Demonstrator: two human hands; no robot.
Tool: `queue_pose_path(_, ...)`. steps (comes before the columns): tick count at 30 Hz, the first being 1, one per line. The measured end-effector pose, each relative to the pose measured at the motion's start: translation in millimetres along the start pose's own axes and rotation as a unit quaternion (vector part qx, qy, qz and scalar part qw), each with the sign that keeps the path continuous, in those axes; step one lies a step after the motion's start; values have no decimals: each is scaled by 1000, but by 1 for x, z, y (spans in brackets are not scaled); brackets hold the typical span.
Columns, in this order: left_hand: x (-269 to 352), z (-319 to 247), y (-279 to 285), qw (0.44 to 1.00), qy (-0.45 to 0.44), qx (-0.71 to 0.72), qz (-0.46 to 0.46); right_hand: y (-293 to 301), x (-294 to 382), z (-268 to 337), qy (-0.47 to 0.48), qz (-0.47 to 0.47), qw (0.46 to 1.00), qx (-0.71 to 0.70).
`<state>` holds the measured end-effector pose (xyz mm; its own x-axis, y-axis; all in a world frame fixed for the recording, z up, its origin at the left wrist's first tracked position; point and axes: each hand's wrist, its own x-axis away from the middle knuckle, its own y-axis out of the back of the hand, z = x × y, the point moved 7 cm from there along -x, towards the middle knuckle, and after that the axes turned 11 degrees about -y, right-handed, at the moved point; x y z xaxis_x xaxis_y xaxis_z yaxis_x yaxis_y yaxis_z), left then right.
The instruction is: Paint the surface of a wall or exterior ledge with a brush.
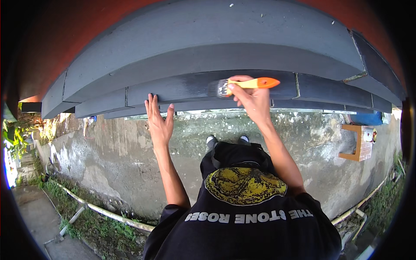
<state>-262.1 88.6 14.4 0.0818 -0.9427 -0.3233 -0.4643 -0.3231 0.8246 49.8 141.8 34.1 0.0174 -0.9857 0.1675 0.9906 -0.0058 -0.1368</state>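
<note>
My right hand (253,97) grips a flat paintbrush (252,84) by its handle, which is yellow with an orange end. The ferrule is spattered with light paint, and its blurred bristles point left against a dark grey stepped ledge (182,85). A glossy, wet-looking dark patch lies on the ledge left of the bristles. Farther left, my left hand (160,125) holds nothing; its fingers are spread, with the longer fingertips resting against the ledge's lower edge. Above runs a wider, lighter grey band (208,29) with dark joints near both ends.
At the right, a small brown stool or bench (360,143) bears an open paint can (370,135). A blue item (367,118) lies beyond it. The concrete ground (120,162) is stained and paint-spotted. Behind me, a pale pipe (107,213) runs along a weedy strip.
</note>
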Motion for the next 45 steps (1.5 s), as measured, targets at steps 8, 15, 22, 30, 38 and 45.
queue_pose_path(8,4,5,7,1000,9,10,2,141,30,35,120,-300,937,136)
queue_pose_path(15,-1,2,9,1000,-4,7,2,-23,16,0,-4,-14,999,-44)
queue_pose_path(22,2,1,16,1000,-5,20,4,45,26,5,47,-183,980,59)
queue_pose_path(30,-1,4,17,999,-24,14,15,-56,8,-8,-33,-40,998,-21)
queue_pose_path(38,2,12,20,999,-43,21,25,62,30,24,96,-384,916,69)
queue_pose_path(45,-4,10,23,996,-62,24,52,-71,12,-12,32,-170,983,-55)
